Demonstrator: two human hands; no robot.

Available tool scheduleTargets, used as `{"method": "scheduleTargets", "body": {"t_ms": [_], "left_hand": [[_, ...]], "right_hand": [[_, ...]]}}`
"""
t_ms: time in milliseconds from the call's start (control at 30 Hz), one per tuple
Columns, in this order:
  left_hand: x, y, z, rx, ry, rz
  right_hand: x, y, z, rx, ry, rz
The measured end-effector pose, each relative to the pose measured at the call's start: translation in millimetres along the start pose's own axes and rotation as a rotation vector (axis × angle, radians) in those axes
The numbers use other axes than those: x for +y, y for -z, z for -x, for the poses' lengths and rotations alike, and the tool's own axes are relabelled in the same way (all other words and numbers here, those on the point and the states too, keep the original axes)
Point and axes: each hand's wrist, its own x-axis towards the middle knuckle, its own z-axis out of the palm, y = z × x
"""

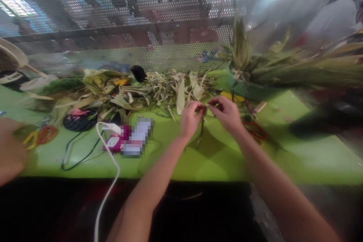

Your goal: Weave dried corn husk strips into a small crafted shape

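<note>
In the head view my left hand [192,118] is closed in a pinch over the green table [170,162]. A thin brown strand [201,134], maybe twisted plant fibre, hangs down from its fingertips. My right hand [226,112] sits just to the right, thumb and fingers pressed together close to the left fingertips. What lies between the right fingertips is too small to make out. Behind both hands is a heap of dry corn husks [181,94], pale strips and shreds mixed together.
A pixelated phone-like item [138,136] lies left of my hands beside a magenta power block [115,143] with a white cable [109,189]. Orange-handled scissors [47,134] lie farther left. A green basket [249,87] holds husks. A mesh partition [170,45] stands behind; another person [333,19] is at right.
</note>
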Motion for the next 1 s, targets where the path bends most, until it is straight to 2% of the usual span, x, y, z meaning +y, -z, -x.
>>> {"method": "scheduleTargets", "body": {"t_ms": [100,300,533,767,867,1000], "left_hand": [[1,0.5,0,0.003,-0.003,-0.008],[2,0.5,-1,0.002,0.021,-0.019],[-4,2.5,0,-0.046,0.130,-0.043],[-4,27.3,-8,-0.202,0.256,-0.145],[-6,34.9,-11,-0.257,0.319,-0.183],[-12,33.8,-10,-0.324,0.368,-0.079]], "right_hand": [[-1,1,-1,-0.024,0.047,0.058],[-4,-1,1,0.032,0.122,0.189],[-1,-2,1,-0.073,-0.026,0.095],[7,7,-4,-0.131,-0.173,0.058],[7,8,-5,-0.123,-0.271,-0.083],[1,2,-4,-0.091,-0.377,-0.488]]}}
